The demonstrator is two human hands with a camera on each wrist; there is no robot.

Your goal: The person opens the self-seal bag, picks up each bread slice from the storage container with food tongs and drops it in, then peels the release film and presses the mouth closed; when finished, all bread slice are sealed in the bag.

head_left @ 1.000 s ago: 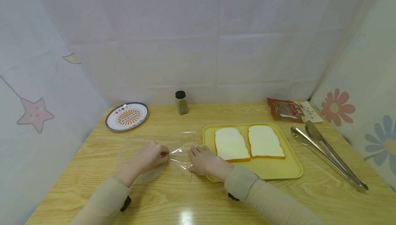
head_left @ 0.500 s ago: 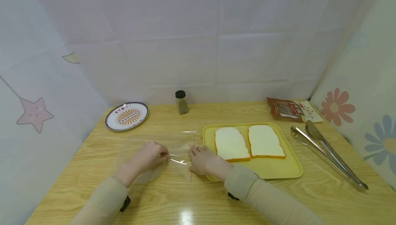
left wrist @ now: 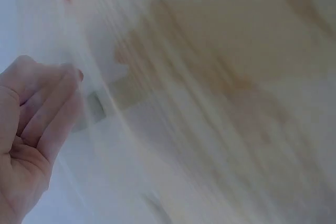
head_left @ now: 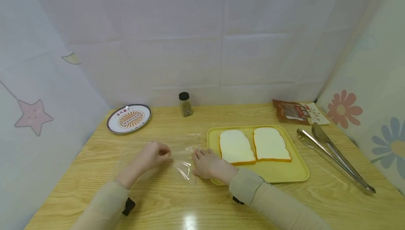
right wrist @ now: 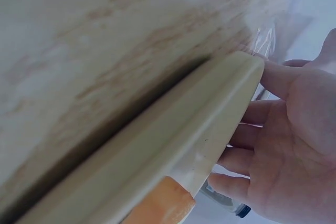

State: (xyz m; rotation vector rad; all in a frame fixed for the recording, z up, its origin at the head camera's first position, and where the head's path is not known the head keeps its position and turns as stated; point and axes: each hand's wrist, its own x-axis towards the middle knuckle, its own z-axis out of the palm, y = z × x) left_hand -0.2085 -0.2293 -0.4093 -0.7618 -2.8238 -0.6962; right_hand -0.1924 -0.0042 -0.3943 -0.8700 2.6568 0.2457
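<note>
On table (head_left: 158,205): two hands (head_left: 152,156) (head_left: 207,164), one plastic film (head_left: 182,168).

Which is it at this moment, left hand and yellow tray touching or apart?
Apart. The head view shows it: the left hand is clear of the yellow tray, with clear film over tabletop visible between them.

The plastic film (head_left: 182,163) is colourless, the tray (head_left: 269,172) yellow.

Cloth-walled booth (head_left: 177,58); wooden table (head_left: 161,205)
</note>
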